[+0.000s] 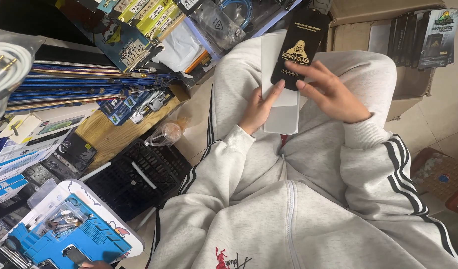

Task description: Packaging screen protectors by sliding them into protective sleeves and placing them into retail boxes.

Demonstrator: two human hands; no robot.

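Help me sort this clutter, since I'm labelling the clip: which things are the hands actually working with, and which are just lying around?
In hand:
- black flat package, touched by right hand
- white flat sleeve, held by left hand under the package

Lying about:
- black plastic crate
- blue tool tray
- cardboard box of dark packages
- clear plastic cup
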